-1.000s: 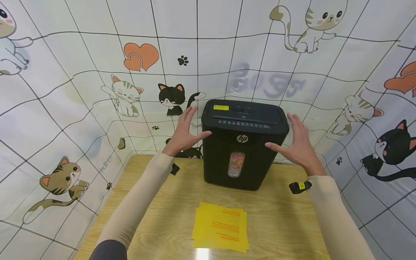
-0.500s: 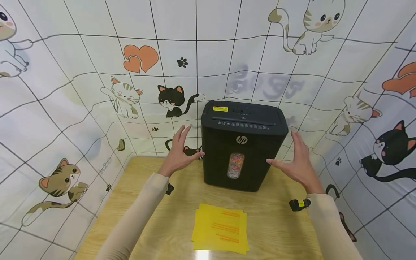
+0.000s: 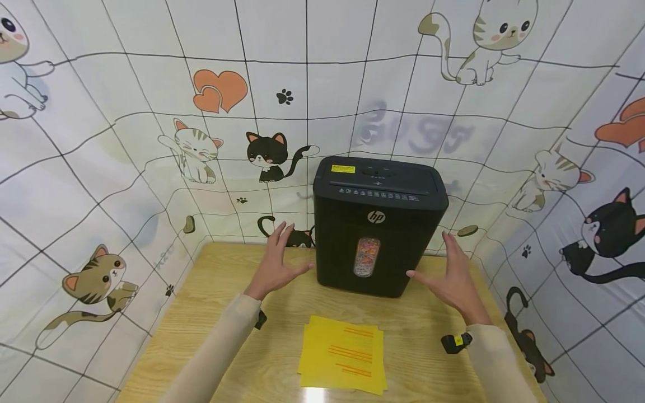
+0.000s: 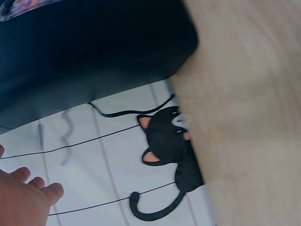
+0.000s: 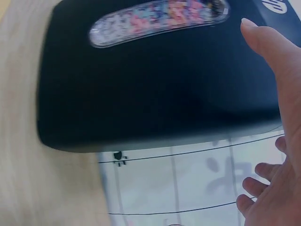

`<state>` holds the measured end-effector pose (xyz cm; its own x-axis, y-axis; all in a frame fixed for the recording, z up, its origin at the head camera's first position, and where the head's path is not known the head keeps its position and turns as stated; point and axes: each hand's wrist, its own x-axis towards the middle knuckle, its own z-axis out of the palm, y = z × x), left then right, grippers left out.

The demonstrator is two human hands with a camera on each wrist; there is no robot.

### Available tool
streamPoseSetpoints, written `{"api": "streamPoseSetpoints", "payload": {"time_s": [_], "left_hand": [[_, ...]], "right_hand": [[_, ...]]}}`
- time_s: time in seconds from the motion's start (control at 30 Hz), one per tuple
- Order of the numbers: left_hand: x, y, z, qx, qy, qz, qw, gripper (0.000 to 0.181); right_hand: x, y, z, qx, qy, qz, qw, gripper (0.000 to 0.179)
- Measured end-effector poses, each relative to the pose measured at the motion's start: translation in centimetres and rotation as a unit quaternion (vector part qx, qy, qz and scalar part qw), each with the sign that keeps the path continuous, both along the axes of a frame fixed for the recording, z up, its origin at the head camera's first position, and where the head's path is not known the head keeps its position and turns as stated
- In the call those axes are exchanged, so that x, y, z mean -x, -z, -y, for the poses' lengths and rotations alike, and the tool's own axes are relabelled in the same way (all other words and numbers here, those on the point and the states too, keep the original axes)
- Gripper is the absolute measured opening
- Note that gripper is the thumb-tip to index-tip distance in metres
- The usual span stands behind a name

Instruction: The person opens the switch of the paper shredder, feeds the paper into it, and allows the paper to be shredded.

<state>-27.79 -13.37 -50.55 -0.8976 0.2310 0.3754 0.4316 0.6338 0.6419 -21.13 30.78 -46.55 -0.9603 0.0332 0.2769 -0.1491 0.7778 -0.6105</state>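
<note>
A black HP paper shredder (image 3: 342,240) stands upright at the back of the wooden table, colourful shreds showing through its front window (image 3: 367,257). To its left is my left hand (image 3: 274,268), fingers spread and holding nothing. My right hand (image 3: 450,280) is at the shredder's lower right, thumb and fingers apart, also holding nothing. In the right wrist view the thumb (image 5: 273,44) overlaps the shredder's front; no grip shows. The left wrist view has the left fingertips (image 4: 54,192) apart from the shredder's side (image 4: 94,52).
Several yellow sheets (image 3: 322,358) with orange printed lines lie stacked on the table (image 3: 221,313) in front of the shredder. Close behind it hangs a white cat-patterned sheet (image 3: 332,84), which also covers both sides.
Both hands have come down from beside the shredder's top to its lower sides, staying spread. The shredder and the yellow sheets have not moved.
</note>
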Motion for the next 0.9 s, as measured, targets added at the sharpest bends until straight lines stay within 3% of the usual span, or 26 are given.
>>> {"api": "streamPoseSetpoints", "payload": {"time_s": [0.43, 0.9], "left_hand": [[-2.6, 5.3, 0.5, 0.008, -0.002, 0.024, 0.9997, 0.112], [-5.3, 9.3, -0.3, 0.020, 0.019, 0.067, 0.9974, 0.114]], "right_hand": [[-1.2, 5.7, 0.8, 0.009, -0.018, 0.016, 0.9997, 0.130], [-3.3, 9.5, 3.2, -0.012, -0.038, 0.040, 0.9984, 0.115]]}}
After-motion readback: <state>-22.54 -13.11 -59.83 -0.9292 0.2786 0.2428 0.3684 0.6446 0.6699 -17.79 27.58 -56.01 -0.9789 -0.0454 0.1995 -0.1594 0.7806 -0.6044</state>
